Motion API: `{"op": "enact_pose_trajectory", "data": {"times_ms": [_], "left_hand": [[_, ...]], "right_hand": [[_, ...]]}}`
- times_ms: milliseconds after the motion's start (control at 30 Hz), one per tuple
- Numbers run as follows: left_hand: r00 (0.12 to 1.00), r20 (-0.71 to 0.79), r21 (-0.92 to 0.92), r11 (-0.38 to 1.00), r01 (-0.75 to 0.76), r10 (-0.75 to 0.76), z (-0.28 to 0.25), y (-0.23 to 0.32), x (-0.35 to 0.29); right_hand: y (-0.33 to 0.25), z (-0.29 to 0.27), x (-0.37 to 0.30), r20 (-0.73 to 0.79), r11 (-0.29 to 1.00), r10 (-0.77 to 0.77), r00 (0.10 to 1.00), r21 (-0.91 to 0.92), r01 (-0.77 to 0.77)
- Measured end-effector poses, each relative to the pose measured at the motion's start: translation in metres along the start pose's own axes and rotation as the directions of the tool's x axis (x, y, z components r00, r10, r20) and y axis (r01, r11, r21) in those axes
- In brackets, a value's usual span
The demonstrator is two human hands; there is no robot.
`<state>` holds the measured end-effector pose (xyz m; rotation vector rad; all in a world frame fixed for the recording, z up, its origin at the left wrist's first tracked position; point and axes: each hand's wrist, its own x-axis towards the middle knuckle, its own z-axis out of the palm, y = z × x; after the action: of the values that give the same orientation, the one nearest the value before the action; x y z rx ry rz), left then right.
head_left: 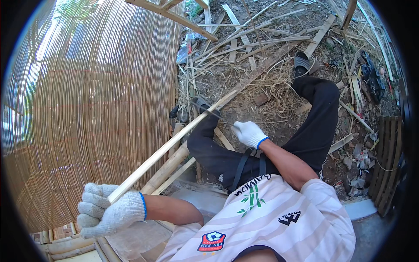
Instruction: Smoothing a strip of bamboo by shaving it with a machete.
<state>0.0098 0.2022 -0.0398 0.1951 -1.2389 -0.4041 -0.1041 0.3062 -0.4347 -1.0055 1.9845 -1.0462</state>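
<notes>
A long pale bamboo strip slants from my left side up across my lower leg toward the littered ground. My left hand, in a white knit glove with a blue cuff, grips its near end. My right hand, gloved the same way, is closed in front of my lap. From it a thin dark blade, seemingly a knife, reaches left to the strip and crosses it near my shin. The knife's handle is hidden in the glove, and the blade is somewhat blurred.
A tall screen of thin bamboo slats stands on my left. Loose strips, shavings and wood scraps litter the ground ahead. A bamboo pole lies beneath the strip. At right are a slatted wooden panel and a black plastic bag.
</notes>
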Motion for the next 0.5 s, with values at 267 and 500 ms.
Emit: {"op": "enact_pose_trajectory", "data": {"times_ms": [267, 500], "left_hand": [[0.999, -0.027, 0.025, 1.000, -0.017, 0.018, -0.002, 0.000, -0.003], [1.000, -0.009, -0.061, 0.998, 0.027, -0.028, -0.006, 0.004, -0.004]], "right_hand": [[0.005, -0.009, 0.001, 0.010, 1.000, -0.012, 1.000, -0.029, 0.012], [0.018, -0.003, 0.001, 0.000, 0.997, 0.046, 0.999, -0.059, -0.046]]}}
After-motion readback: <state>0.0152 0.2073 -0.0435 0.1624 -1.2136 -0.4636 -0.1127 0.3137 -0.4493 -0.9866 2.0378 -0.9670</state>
